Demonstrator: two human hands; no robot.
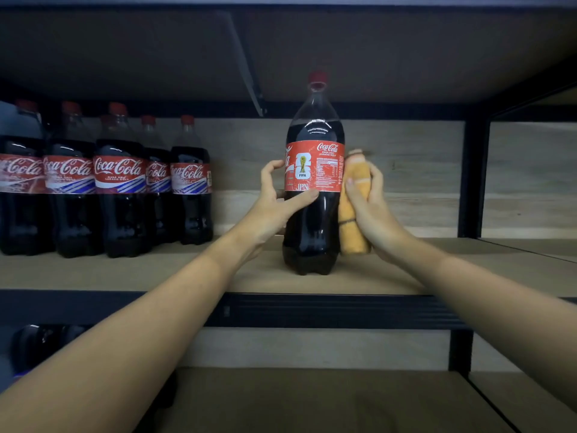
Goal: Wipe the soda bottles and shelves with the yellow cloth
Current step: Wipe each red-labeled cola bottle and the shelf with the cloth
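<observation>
A tall soda bottle (pixel 313 195) with a red cap stands upright near the front of the middle shelf (pixel 406 276). The left hand (pixel 274 201) curls around the bottle's left side, thumb laid across the bottom edge of the red label and fingers (pixel 271 170) wrapped toward the back. The right hand (pixel 370 210) grips the rolled yellow cloth (pixel 352 214), pressing it upright against the bottle's right side. A group of soda bottles (pixel 106 185) stands well apart on the same shelf, far left.
</observation>
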